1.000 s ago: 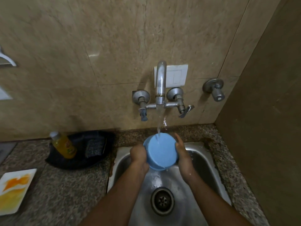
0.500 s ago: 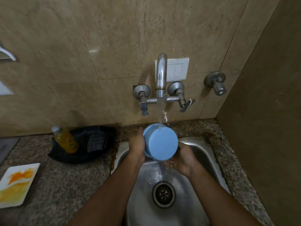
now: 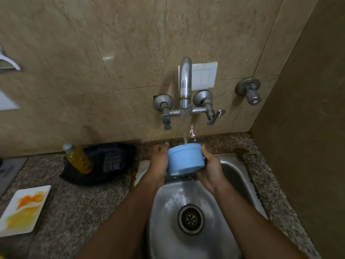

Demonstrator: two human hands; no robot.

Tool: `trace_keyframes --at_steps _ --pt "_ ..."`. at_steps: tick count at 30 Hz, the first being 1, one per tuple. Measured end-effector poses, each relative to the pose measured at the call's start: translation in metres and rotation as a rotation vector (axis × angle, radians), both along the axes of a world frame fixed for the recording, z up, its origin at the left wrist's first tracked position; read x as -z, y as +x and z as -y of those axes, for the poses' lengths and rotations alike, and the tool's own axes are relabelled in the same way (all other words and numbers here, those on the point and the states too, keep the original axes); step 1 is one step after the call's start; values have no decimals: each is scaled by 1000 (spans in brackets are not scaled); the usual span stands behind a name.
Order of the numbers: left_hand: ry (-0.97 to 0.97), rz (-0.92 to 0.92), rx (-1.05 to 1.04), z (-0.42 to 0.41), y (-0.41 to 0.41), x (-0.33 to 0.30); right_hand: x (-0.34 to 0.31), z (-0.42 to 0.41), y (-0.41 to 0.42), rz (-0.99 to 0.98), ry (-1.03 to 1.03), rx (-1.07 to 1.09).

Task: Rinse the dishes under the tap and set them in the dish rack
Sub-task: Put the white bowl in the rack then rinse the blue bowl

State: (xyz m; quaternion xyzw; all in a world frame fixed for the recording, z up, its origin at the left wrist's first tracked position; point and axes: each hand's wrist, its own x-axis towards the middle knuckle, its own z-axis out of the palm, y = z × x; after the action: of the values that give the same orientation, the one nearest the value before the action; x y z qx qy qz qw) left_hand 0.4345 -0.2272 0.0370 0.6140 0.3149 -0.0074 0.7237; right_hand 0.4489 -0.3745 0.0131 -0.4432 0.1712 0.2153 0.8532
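You hold a blue bowl (image 3: 184, 159) between both hands over the steel sink (image 3: 240, 176), right under the tap (image 3: 185, 85). Water runs from the spout and lands at the bowl's back rim, so the bowl seems tilted to let the stream wash through and spill down toward the drain (image 3: 190, 219). Your left hand (image 3: 159, 161) grips the bowl's left side with curled fingers. Your right hand (image 3: 210, 165) cups the right side and lower edge, fingers wrapped against the wall. Gripping from both sides likely steadies a wet, slippery bowl against the push of the water.

On the bench (image 3: 74, 212) to the left, a dark tray (image 3: 97, 176) holds a yellow soap bottle (image 3: 79, 158), leaning, and a scrub pad (image 3: 113, 160), kept near the sink for reach. Nearer you, at the left edge, lies a white plate (image 3: 24, 208) smeared with orange, which looks unwashed. No dish rack is in view, so the bowl's rinse comes first.
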Motion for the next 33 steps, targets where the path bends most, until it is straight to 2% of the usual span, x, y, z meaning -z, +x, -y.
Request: trace_keyframes --at_steps 7,10,14,16,19,23,28,33 --pt "-258 -271 184 -13 2 -16 -8 3 7 78 -83 75" --pt "-295 -219 183 -11 2 -13 -10 9 6 104 -134 46" --pt "-192 36 123 -5 -2 8 -9 11 -1 118 -295 -186" --pt "-208 89 145 -3 -8 13 -5 12 -3 141 -353 -249" --pt "-275 34 195 -7 -17 18 -3 13 -8 133 -345 -203" --pt "-236 -90 224 -12 -15 24 6 13 -18 86 -365 -193" --pt "-189 -56 193 -13 -19 30 8 14 -21 84 -347 -228" --pt "-203 -66 294 -12 -27 29 7 18 -20 57 -514 -216"
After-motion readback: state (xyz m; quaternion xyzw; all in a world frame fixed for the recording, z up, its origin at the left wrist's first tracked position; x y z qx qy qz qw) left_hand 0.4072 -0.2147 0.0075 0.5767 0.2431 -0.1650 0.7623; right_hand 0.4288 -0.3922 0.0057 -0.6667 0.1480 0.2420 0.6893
